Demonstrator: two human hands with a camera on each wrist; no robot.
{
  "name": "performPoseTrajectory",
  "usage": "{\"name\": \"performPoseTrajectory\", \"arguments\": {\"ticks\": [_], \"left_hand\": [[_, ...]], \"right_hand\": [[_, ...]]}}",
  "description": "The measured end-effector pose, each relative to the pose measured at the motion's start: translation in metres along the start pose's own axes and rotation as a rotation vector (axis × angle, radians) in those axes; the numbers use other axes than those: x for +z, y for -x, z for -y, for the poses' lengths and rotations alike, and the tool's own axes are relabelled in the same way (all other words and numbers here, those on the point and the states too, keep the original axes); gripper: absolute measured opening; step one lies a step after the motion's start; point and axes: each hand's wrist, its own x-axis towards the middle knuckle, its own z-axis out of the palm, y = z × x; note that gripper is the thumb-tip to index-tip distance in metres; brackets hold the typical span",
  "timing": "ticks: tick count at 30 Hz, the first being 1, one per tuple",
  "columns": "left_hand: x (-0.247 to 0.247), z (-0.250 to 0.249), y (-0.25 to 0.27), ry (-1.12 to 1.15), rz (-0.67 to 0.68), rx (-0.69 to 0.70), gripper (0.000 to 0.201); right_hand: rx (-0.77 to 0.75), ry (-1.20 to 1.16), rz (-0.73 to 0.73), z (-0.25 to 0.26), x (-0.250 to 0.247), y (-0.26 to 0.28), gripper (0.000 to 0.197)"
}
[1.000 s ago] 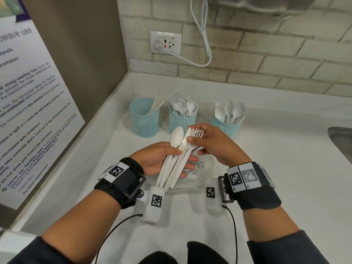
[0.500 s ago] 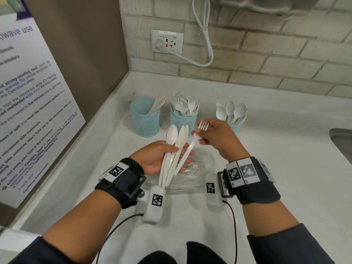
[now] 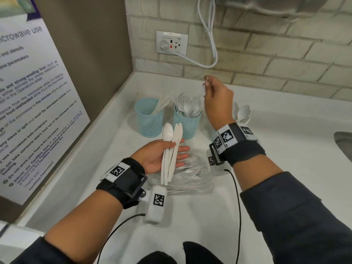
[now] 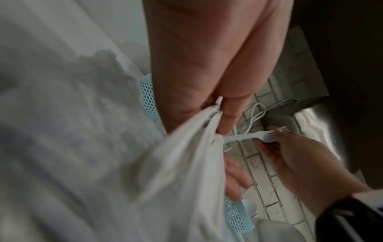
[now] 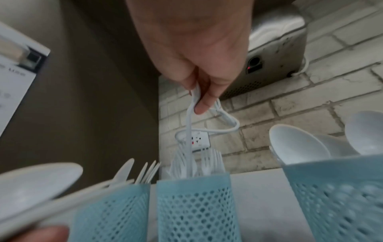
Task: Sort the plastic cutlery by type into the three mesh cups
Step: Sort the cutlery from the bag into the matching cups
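Note:
Three blue mesh cups stand at the back of the counter: the left cup (image 3: 149, 119) with knives, the middle cup (image 3: 187, 123) with forks, the right cup (image 5: 342, 196) with spoons (image 3: 242, 113), mostly hidden behind my right wrist in the head view. My right hand (image 3: 207, 86) pinches a white fork (image 5: 191, 114) by its head above the middle cup (image 5: 196, 204), the handle pointing down among the forks there. My left hand (image 3: 176, 149), palm up in front of the cups, holds a bundle of a spoon and knives (image 3: 171, 147) under its thumb.
A clear plastic wrapper with more cutlery (image 3: 190, 175) lies on the white counter (image 3: 285, 130) under my left hand. Brick wall with an outlet (image 3: 171, 44) and cable behind the cups. A poster wall is on the left, a sink edge (image 3: 343, 147) on the right.
My right hand has drawn the fork out of the left hand's bundle and carried it up and back over the middle cup. The left hand has kept the spoon and knives.

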Motion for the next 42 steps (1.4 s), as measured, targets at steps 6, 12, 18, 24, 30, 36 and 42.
{"name": "performPoseTrajectory", "arguments": {"ticks": [6,12,18,24,30,36,42], "left_hand": [[-0.003,0.001,0.003,0.000,-0.017,0.009,0.025],[-0.002,0.000,0.003,-0.035,-0.003,0.024,0.025],[0.000,0.000,0.001,-0.015,0.032,0.039,0.024],[0.002,0.001,0.000,-0.013,0.068,0.098,0.024],[0.007,0.001,-0.001,-0.039,0.102,0.121,0.022],[0.010,0.001,-0.001,-0.039,0.180,0.125,0.027],[0.010,0.001,-0.001,-0.011,0.209,0.112,0.036]], "right_hand": [[-0.024,0.548,0.421,-0.021,0.018,0.015,0.036],[0.082,0.541,0.519,-0.019,0.006,0.015,0.042],[0.152,0.270,0.320,-0.016,-0.007,0.015,0.036],[0.243,0.002,0.569,0.012,-0.028,0.030,0.023],[0.324,-0.112,0.846,0.017,-0.032,0.045,0.013],[0.440,-0.308,0.836,0.005,-0.034,0.050,0.012],[0.516,-0.404,0.822,0.006,-0.034,0.050,0.019]]}}
